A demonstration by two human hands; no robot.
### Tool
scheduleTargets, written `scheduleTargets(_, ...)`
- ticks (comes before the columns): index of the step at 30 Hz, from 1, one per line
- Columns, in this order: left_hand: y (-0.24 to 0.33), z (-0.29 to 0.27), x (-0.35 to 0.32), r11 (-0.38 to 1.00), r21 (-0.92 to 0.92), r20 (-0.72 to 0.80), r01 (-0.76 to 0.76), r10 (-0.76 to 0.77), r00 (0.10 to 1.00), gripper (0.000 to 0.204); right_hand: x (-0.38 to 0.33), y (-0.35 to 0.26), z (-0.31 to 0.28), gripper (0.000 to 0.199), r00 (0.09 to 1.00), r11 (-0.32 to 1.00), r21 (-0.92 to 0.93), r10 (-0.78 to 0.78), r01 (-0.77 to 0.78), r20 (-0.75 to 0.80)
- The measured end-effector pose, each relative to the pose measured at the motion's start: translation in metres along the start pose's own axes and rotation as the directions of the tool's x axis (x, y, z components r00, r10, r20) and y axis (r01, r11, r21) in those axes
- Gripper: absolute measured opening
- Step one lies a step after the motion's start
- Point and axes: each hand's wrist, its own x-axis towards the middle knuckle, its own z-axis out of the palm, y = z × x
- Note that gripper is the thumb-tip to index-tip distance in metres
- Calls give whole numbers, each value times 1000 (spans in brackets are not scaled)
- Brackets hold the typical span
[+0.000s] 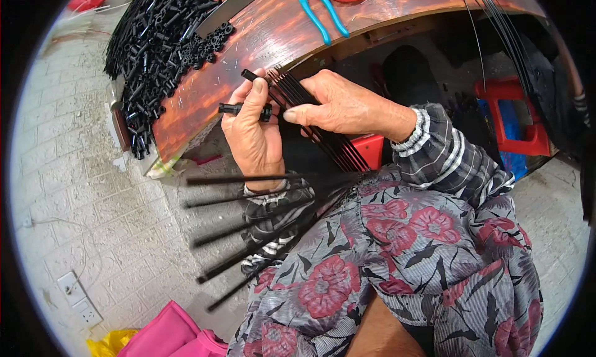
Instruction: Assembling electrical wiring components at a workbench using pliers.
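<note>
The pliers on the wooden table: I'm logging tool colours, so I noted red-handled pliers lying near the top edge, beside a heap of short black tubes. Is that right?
Not quite. The pliers have blue handles, not red, as the head view shows. The rest holds: they lie on the wooden table near the top edge, beside the heap of short black tubes.

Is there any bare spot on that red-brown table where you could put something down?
Yes: the table lies bare between the heap of black tubes and the blue pliers, apart from small shavings. Its left end is crowded with tubes. Near the hands, black rods fan out, so passing there is tight.
</note>
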Motion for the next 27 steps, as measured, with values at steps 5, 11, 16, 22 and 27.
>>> scheduleTargets(5, 2, -3, 2, 1000, -21, 15, 8, -8, 1000, 20, 4, 2, 5, 28, 922, 958, -202, -258, 204, -290)
scheduleTargets(11, 1, -1, 0, 999, -47, -29, -15, 14, 999, 18, 6, -6, 6, 34, 906, 955, -248, -245, 164, -346)
scheduleTargets(16, -1, -4, -2, 996, -77, -73, -39, 34, 997, 18, 9, -5, 9, 35, 917, 959, -229, -238, 169, -321)
scheduleTargets(22, 0, -10, -3, 992, -113, 16, -61, 63, 998, 19, 7, -11, 15, 34, 906, 981, -104, -190, 162, -378)
scheduleTargets(27, -4, -12, -3, 985, -170, 102, -36, 54, 993, 20, 10, 3, 4, 32, 954, 987, -33, -161, 157, -254)
